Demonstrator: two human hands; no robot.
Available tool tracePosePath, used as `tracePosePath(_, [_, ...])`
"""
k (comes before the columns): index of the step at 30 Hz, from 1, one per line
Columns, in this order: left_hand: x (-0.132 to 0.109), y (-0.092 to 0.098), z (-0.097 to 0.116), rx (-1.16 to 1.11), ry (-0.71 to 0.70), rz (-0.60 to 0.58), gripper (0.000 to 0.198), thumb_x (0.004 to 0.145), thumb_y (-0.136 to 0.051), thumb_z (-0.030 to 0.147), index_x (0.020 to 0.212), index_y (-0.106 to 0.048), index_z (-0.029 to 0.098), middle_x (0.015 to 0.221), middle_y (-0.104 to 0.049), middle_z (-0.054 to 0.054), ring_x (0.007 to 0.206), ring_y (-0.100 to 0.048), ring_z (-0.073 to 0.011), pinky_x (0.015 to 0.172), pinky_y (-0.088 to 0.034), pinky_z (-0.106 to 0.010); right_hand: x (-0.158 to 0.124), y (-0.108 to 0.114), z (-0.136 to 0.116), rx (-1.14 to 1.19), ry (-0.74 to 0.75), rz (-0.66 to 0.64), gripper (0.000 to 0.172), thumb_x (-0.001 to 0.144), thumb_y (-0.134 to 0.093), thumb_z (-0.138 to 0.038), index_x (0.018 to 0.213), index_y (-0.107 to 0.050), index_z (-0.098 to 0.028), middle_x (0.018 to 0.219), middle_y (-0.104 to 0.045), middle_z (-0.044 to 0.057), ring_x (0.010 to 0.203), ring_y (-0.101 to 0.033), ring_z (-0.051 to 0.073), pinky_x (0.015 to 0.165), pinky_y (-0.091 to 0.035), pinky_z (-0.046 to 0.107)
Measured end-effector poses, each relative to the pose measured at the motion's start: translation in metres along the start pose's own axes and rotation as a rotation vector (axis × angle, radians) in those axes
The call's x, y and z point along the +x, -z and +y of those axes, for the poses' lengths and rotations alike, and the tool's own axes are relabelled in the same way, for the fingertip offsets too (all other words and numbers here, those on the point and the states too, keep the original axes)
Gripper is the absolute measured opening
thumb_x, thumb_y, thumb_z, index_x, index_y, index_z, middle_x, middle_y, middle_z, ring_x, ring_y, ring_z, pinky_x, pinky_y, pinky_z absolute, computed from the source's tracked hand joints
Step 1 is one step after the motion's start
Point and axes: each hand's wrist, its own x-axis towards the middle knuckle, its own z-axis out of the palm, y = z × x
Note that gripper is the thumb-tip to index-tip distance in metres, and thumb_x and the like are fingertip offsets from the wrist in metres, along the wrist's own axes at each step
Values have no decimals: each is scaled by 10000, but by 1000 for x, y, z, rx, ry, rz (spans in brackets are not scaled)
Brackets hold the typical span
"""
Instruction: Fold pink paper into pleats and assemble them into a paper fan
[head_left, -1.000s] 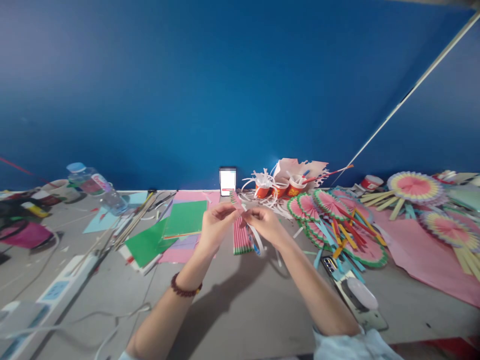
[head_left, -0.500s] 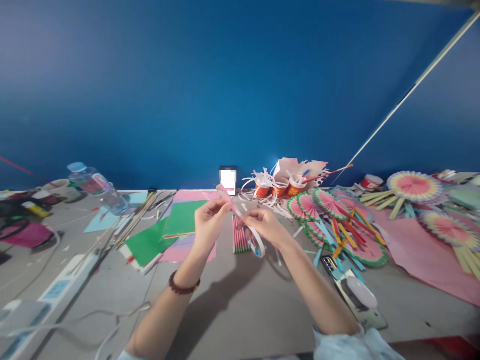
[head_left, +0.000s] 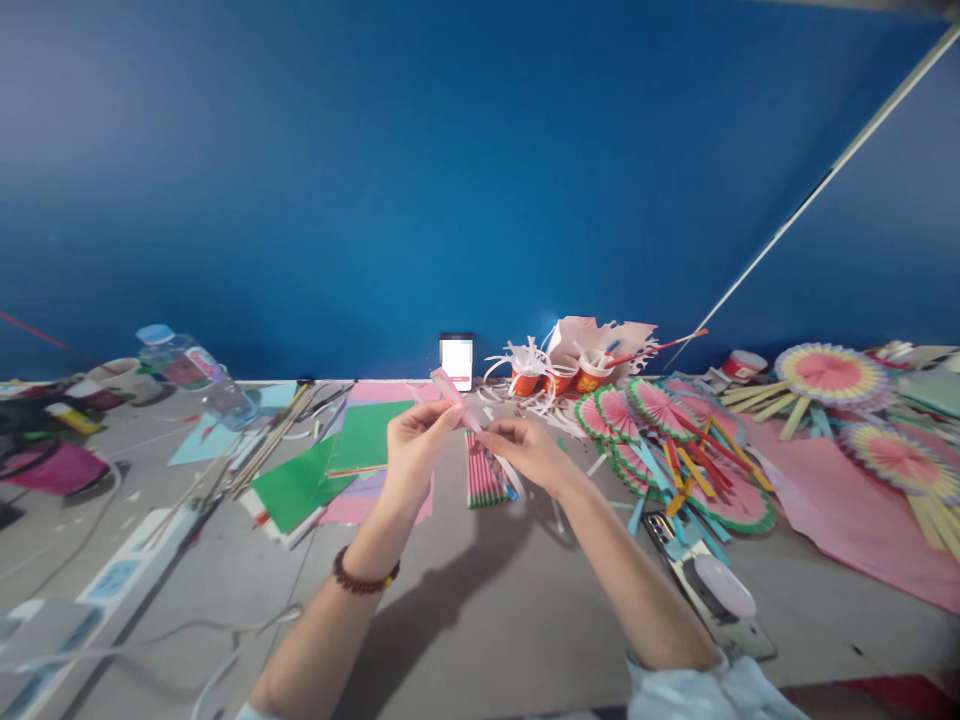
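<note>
In the middle of the view, my left hand (head_left: pixel 416 440) is closed, pinching a narrow pink paper strip (head_left: pixel 448 386) between thumb and finger. The strip slants down toward my right hand (head_left: pixel 529 450), whose fingers are closed at its lower end. From under the right fingers, a white band of tape (head_left: pixel 514 476) with a blue bit shows; the hand hides most of it. Below both hands, a pleated pink-and-green paper piece (head_left: pixel 480 480) lies on the grey table (head_left: pixel 525 620).
Green sheets (head_left: pixel 367 437) and thin sticks (head_left: pixel 281 435) lie left, near a plastic bottle (head_left: pixel 199 370) and a power strip (head_left: pixel 112 590). Red cups (head_left: pixel 592 372) with white strips stand behind. Paper fans (head_left: pixel 660 410) and a phone (head_left: pixel 709 580) are right.
The white loop of tape below my right hand has turned and is now mostly hidden. Both hands stay nearly in place, with the pink strip still between them.
</note>
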Motion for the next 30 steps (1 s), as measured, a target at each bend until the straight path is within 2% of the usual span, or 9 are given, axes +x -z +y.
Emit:
tracePosePath(6, [-3, 1, 1, -24, 59, -47, 148, 617, -783, 289, 680, -732, 165, 628, -703, -15, 579, -621, -127, 600, -502, -228, 0, 0, -5, -84, 28, 33, 359, 775, -619, -516, 774, -701, -167, 735, -694, 44, 617, -562, 142, 545, -406, 253])
tracePosePath(10, [0, 3, -2, -50, 77, -140, 174, 684, -754, 332, 683, -725, 161, 636, -690, -13, 596, -603, -109, 621, -486, -208, -1, 0, -9, -147, 70, 35, 328, 810, -581, -451, 759, -692, -147, 768, -701, 52, 637, -549, 129, 567, -385, 244])
tracePosePath(14, [3, 3, -2, -73, 63, -269, 239, 758, -687, 392, 738, -722, 157, 726, -708, -36, 689, -632, -138, 733, -502, -254, 0, 1, -7, -163, 74, 53, 311, 810, -580, -445, 764, -701, -162, 708, -667, 33, 580, -511, 117, 527, -369, 241])
tracePosePath(19, [3, 1, -2, -63, 64, -350, 237, 625, -806, 286, 809, -728, 159, 825, -731, -48, 753, -657, -162, 753, -515, -268, 4, 4, 1, -92, 74, 90, 396, 784, -593, -551, 755, -674, -165, 588, -568, 3, 525, -481, 108, 477, -359, 227])
tracePosePath(23, [1, -2, -4, -15, 55, -292, 191, 602, -814, 268, 722, -722, 150, 774, -722, -50, 713, -653, -160, 710, -521, -268, 5, 5, 3, -99, 80, 98, 410, 782, -596, -564, 742, -664, -162, 519, -473, -35, 466, -420, 85, 445, -318, 215])
tracePosePath(27, [1, -3, -6, 22, -26, -173, 158, 632, -784, 287, 678, -709, 156, 755, -719, -48, 723, -655, -161, 714, -517, -266, 4, 2, -3, -106, 87, 67, 390, 793, -589, -544, 739, -677, -168, 579, -545, -16, 490, -428, 83, 455, -321, 214])
tracePosePath(30, [3, 0, -9, 46, -32, -115, 169, 635, -779, 295, 704, -710, 157, 732, -719, -39, 700, -654, -159, 688, -518, -258, 1, 0, -9, -69, 37, 41, 342, 795, -591, -497, 748, -672, -168, 652, -614, 2, 504, -447, 82, 467, -347, 215])
